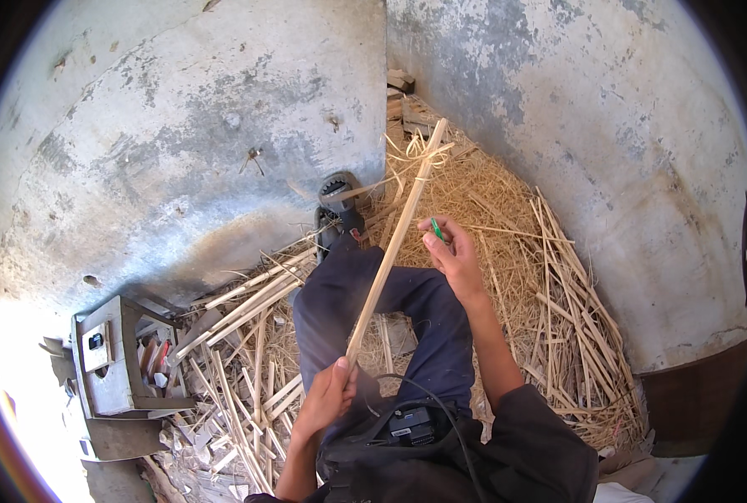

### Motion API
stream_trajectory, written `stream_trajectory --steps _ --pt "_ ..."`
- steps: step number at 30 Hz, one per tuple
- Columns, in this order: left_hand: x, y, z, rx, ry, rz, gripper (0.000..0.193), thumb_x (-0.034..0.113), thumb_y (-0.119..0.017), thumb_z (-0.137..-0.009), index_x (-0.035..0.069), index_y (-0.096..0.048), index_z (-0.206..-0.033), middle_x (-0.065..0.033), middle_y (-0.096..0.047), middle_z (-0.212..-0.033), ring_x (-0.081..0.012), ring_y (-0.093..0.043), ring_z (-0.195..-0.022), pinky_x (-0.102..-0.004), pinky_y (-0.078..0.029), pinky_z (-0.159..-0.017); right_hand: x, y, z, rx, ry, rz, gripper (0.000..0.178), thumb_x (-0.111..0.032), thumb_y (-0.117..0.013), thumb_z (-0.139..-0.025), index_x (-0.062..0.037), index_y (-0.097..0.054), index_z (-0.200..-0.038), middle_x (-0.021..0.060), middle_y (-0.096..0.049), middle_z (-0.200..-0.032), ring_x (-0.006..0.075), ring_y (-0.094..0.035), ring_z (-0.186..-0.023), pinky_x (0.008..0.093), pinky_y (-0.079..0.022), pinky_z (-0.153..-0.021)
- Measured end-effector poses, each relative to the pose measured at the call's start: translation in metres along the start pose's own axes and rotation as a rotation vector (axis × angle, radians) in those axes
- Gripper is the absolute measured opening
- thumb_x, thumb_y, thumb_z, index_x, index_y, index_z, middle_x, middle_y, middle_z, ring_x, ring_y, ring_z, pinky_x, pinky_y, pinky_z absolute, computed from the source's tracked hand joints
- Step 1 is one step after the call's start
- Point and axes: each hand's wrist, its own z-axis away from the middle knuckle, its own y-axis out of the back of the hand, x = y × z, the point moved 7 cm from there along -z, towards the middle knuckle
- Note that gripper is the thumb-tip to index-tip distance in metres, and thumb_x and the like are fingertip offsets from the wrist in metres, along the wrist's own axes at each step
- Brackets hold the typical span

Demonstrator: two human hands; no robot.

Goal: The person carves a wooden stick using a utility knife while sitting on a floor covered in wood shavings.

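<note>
My left hand [327, 396] is closed around the lower end of a long pale wooden strip [388, 261], which slants up and away between my knees. Thin curled shavings [428, 153] cling near the strip's far end. To the right of the strip and apart from it, my right hand [457, 256] is raised with its fingers pinched on a small green object [437, 229]. Its kind is too small to tell. Beyond my left knee a foot in a dark sandal [337, 194] rests against the wall.
Fine shavings [495, 197] heap the floor ahead and to the right. Loose wooden strips [570, 327] lean in a pile at the right wall [591, 109]; more strips [243, 302] lie at left. A worn grey wooden box [114, 360] with odds and ends inside stands at far left.
</note>
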Motion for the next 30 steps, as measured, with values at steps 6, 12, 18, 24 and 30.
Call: stream_trajectory --steps 6,12,18,24,30 --pt "-0.002 -0.002 -0.003 -0.009 0.028 -0.018 0.053 0.052 -0.032 -0.119 0.01 -0.051 -0.095 0.0046 -0.041 -0.067 -0.0055 -0.037 -0.051 -0.0236 -0.033 -0.047 -0.024 0.018 -0.012 0.3 0.108 0.048 0.028 -0.022 -0.071 -0.106 -0.0054 -0.068 -0.128 -0.0043 -0.065 -0.082 -0.0006 -0.041 -0.056 0.0204 -0.028 -0.05" --pt "-0.005 -0.004 -0.002 -0.024 0.005 -0.044 0.052 0.051 -0.032 -0.119 0.009 -0.052 -0.095 0.0049 -0.041 -0.068 -0.0052 -0.035 -0.052 -0.0242 -0.032 -0.046 -0.029 0.029 -0.031 0.432 0.054 0.044 0.024 -0.027 -0.07 -0.107 -0.0062 -0.07 -0.12 0.0017 -0.069 -0.084 0.0007 -0.04 -0.049 0.02 -0.026 -0.042" --pt "-0.005 -0.003 0.0 -0.018 0.0 -0.03 0.051 0.05 -0.033 -0.119 0.009 -0.052 -0.096 0.0049 -0.04 -0.067 -0.005 -0.035 -0.052 -0.0237 -0.031 -0.046 -0.013 0.035 -0.036 0.365 0.022 -0.072 0.024 -0.027 -0.07 -0.107 -0.0045 -0.07 -0.114 0.0044 -0.07 -0.087 0.0012 -0.041 -0.049 0.0203 -0.027 -0.042" --pt "-0.008 -0.001 -0.001 -0.011 0.002 -0.031 0.051 0.051 -0.034 -0.119 0.009 -0.052 -0.095 0.0049 -0.04 -0.067 -0.005 -0.035 -0.052 -0.0234 -0.032 -0.046 -0.01 0.033 -0.034 0.362 -0.049 -0.17 0.024 -0.026 -0.072 -0.105 -0.0028 -0.071 -0.11 0.0052 -0.071 -0.088 0.0011 -0.041 -0.049 0.0208 -0.027 -0.043" --pt "-0.006 -0.002 -0.001 -0.01 -0.011 -0.052 0.05 0.05 -0.035 -0.119 0.009 -0.051 -0.095 0.0051 -0.04 -0.067 -0.0046 -0.035 -0.052 -0.0233 -0.031 -0.046 -0.003 0.037 -0.033 0.338 -0.032 -0.2 0.021 -0.023 -0.074 -0.105 -0.0025 -0.072 -0.109 0.0051 -0.072 -0.086 0.0001 -0.04 -0.05 0.0206 -0.027 -0.043"
